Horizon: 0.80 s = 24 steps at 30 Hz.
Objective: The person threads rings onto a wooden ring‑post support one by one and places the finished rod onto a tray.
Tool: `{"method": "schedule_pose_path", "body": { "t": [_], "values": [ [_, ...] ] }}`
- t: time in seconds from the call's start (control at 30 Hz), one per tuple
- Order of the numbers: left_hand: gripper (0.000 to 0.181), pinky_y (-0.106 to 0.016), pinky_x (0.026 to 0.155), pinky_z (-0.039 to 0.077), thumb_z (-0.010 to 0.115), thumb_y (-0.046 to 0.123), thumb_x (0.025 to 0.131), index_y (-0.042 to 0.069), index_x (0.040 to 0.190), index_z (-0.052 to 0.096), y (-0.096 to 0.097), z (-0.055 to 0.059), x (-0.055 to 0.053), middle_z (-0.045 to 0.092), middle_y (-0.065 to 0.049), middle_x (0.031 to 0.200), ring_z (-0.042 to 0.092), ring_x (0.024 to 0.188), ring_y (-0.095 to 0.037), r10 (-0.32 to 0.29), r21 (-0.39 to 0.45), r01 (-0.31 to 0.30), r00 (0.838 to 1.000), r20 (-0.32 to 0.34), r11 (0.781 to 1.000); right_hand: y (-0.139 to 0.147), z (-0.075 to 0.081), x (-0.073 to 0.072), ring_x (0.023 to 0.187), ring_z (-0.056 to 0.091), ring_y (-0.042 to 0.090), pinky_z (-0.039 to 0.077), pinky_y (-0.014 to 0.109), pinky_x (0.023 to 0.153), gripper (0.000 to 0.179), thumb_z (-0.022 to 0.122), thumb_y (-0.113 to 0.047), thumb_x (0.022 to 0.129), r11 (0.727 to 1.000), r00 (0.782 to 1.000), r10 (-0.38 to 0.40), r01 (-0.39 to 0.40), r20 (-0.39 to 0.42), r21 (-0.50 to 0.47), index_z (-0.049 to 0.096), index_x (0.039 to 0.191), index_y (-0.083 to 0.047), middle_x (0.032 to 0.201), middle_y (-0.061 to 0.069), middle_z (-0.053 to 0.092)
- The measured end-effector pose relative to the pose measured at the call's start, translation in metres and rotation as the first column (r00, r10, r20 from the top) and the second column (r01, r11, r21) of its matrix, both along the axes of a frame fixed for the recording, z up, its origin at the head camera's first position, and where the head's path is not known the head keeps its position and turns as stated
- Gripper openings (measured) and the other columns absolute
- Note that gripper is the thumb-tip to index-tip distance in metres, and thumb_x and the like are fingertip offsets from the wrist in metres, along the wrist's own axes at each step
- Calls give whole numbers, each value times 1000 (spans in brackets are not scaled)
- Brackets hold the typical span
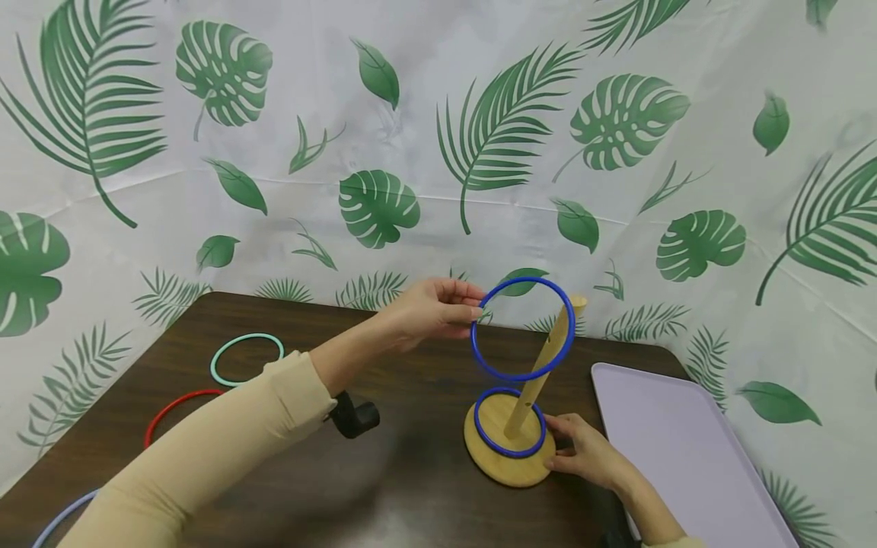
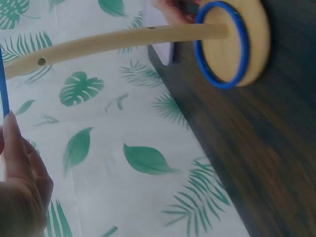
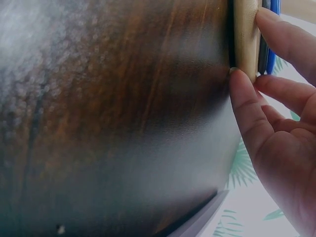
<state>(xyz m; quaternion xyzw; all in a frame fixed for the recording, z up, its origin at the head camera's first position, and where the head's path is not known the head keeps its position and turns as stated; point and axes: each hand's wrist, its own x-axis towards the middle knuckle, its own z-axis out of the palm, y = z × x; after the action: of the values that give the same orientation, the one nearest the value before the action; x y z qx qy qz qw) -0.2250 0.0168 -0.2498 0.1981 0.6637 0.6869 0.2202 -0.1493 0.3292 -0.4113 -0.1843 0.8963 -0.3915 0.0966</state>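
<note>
My left hand (image 1: 438, 308) pinches a blue ring (image 1: 517, 377) at its left rim, with thumb and fingers. The raised ring overlaps the upper part of a wooden post (image 1: 548, 354) in the head view. In the left wrist view only a sliver of this ring (image 2: 4, 89) shows, by the post's upper end. A second blue ring (image 1: 514, 454) lies around the foot of the post on the round wooden base (image 1: 500, 473). My right hand (image 1: 585, 457) holds the base's right edge; the right wrist view shows thumb and fingers (image 3: 244, 94) at its rim (image 3: 245, 39).
On the dark table (image 1: 425, 487) at left lie a mint green ring (image 1: 218, 371), a red ring (image 1: 167, 411) and a pale blue ring (image 1: 65, 511), partly behind my left sleeve. A lilac tray (image 1: 685, 457) is at the right. Leaf-print cloth (image 1: 411, 91) hangs behind.
</note>
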Motion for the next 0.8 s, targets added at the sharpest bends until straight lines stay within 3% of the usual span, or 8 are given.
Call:
{"method": "schedule_pose_path", "body": {
  "t": [0.23, 0.47, 0.63, 0.8],
  "values": [
    [29, -38, 87, 54, 60, 1, 90, 0, 119, 58, 25, 7, -3, 61, -8, 102, 60, 90, -16, 34, 56, -35, 999, 27, 998, -1, 1, 1, 107, 49, 45, 56, 31, 80, 71, 76, -9, 78, 1000, 1000, 3, -3, 5, -1, 39, 131, 18, 117, 29, 42],
    [28, -38, 85, 55, 60, -1, 90, -2, 117, 59, 48, 3, -6, 61, -2, 89, 59, 77, -10, 47, 53, -50, 997, 57, 997, 0, 1, 0, 107, 48, 47, 56, 31, 80, 71, 76, -9, 78, 1000, 1000, 2, -2, 0, -4, 39, 131, 18, 117, 30, 41],
    [27, -26, 69, 58, 61, -1, 89, -2, 115, 61, 57, -9, -9, 61, -1, 85, 61, 73, -9, 79, 21, -81, 992, 98, 996, 1, 1, 0, 108, 48, 47, 56, 29, 80, 72, 76, -10, 77, 1000, 1000, -1, 1, 2, -10, 39, 132, 18, 117, 30, 41],
    [27, -28, 72, 58, 62, -2, 88, -2, 115, 62, 58, -40, -11, 64, -5, 92, 64, 77, -11, 108, -40, -104, 983, 146, 994, 0, 2, 0, 108, 49, 47, 56, 29, 80, 71, 76, -9, 77, 1000, 1000, 4, -4, -12, 1, 39, 131, 19, 117, 30, 42]
  ]
}}
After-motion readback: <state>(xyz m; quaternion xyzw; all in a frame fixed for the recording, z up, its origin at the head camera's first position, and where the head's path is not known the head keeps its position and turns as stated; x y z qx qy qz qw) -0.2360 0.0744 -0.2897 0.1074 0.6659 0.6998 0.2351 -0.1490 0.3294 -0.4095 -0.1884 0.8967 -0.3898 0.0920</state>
